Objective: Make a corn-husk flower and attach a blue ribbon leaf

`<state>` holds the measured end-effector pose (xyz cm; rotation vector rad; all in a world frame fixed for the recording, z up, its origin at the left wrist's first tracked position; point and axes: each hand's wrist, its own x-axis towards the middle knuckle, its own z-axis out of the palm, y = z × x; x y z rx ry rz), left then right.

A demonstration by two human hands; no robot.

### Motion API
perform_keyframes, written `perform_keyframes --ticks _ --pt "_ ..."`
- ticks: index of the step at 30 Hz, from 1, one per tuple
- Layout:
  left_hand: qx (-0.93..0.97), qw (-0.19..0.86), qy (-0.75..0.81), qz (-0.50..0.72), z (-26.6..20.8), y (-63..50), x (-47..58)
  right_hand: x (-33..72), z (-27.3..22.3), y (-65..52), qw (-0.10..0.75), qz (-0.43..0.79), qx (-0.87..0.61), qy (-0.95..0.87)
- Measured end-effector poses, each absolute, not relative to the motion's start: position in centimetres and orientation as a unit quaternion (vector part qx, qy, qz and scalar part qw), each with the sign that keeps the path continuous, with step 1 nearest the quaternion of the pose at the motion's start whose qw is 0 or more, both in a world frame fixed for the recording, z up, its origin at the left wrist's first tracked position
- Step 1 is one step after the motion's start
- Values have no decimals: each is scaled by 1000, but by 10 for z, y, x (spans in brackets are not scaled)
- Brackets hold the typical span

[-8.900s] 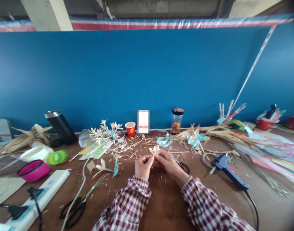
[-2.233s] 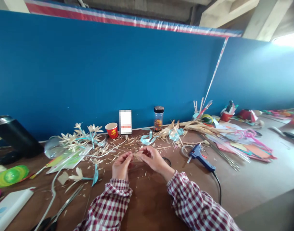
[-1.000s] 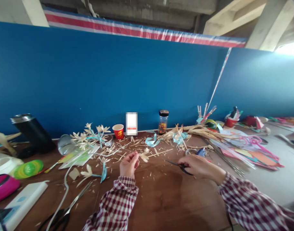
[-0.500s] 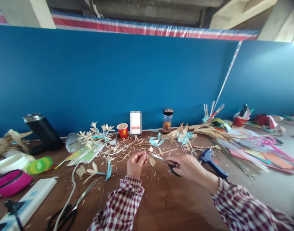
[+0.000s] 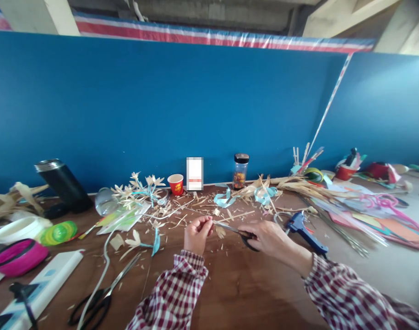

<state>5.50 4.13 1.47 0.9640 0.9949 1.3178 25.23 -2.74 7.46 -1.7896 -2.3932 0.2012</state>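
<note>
My left hand (image 5: 198,233) is closed in a pinch above the middle of the table. What its fingertips hold is too small to make out. My right hand (image 5: 267,237) grips small black-handled scissors (image 5: 230,228), whose blades point left and reach close to the left fingertips. Just below the blades shows a pale piece of dried husk (image 5: 220,232); whether it is held or lies on the table I cannot tell. On the left lies a husk flower (image 5: 135,239) with a blue-wrapped stem (image 5: 155,242).
Larger scissors (image 5: 104,293) and a white power strip (image 5: 49,284) lie at the left front. A blue glue gun (image 5: 306,233) rests right of my right hand. Behind stand a red paper cup (image 5: 176,185), a lidded jar (image 5: 241,172) and a black flask (image 5: 63,185). Scraps litter the brown table.
The view has shifted slightly, so things sit a little further right. Both hands keep nearly the same pose. The husk piece beneath the blades looks different in outline, more divided at its end.
</note>
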Motion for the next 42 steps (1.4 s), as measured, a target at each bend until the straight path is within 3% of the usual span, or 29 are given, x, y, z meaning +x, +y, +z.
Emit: perform_keyframes --ticks 22,42 --pt "334 657 383 557 12 42 56 248 72 -31 63 -2 -598 -799" --pt "340 669 376 544 10 43 55 250 70 -32 44 17 -592 -804"
